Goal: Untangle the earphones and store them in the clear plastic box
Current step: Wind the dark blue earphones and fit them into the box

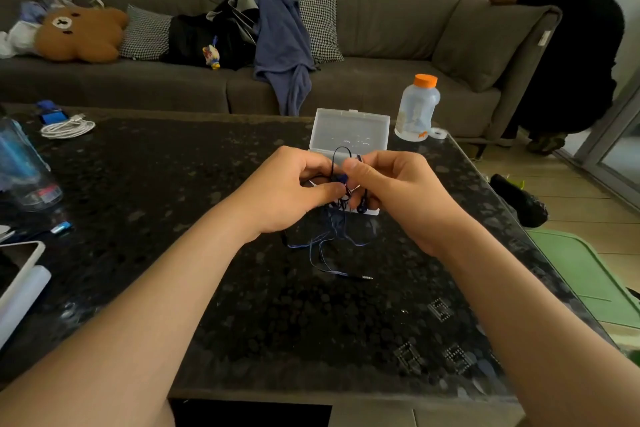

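The dark speckled stone table carries everything. On it, just beyond the fingers, lies the clear plastic box, its hinged lid stood up at the far side and its tray partly hidden behind the knuckles.

The left hand and right hand meet above the near edge of that tray. Both have their fingers curled. The left fingers and the right fingers pinch the same knot of the dark blue wired earphones from either side, almost touching each other.

A small loop of cable rises above the pinch, towards the box lid. The rest of the cable falls straight down from the fingers and spreads on the table towards the person, so its long run lies from the pinch to the near side.

One round earbud dangles just under the right fingers. The metal jack plug lies flat at the nearest end of the cable, well below both hands, pointing right.

The knot sits between the two pinches, so drawing the hands apart sideways looks like the next step. Neither hand is nearer.
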The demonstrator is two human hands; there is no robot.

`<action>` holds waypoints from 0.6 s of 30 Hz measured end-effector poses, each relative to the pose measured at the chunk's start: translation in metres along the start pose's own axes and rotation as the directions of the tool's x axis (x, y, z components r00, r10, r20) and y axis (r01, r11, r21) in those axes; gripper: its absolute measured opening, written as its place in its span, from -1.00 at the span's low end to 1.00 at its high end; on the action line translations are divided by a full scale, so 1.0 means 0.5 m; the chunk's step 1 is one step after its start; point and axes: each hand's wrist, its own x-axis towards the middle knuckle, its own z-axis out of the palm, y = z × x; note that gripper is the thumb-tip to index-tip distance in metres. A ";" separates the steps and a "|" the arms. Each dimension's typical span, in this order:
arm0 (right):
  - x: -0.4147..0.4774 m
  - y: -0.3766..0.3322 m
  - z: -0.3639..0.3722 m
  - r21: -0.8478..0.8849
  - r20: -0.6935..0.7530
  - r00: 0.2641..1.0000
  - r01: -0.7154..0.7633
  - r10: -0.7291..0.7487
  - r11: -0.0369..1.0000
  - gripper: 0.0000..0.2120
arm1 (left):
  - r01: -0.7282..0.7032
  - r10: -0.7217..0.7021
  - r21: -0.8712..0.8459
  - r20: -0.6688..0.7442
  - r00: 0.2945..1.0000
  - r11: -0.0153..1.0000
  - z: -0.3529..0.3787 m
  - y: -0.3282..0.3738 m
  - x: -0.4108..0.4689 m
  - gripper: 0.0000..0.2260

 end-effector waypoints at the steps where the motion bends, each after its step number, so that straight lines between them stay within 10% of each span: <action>1: 0.001 0.002 0.002 -0.004 -0.008 1.000 -0.001 0.001 1.000 -0.78 | -0.004 0.004 0.027 0.018 1.000 1.000 -0.001 -0.001 0.000 -0.81; 10: 0.004 0.008 0.017 -0.119 -0.096 0.994 0.032 -0.044 0.992 -0.87 | 0.032 -0.047 0.120 0.121 0.992 0.992 0.008 -0.006 0.004 -0.73; 18: 0.010 0.010 0.020 0.093 -0.139 0.944 -0.289 0.300 0.953 -0.84 | 0.081 -0.077 0.128 -0.036 0.996 0.988 0.002 -0.001 -0.001 -0.86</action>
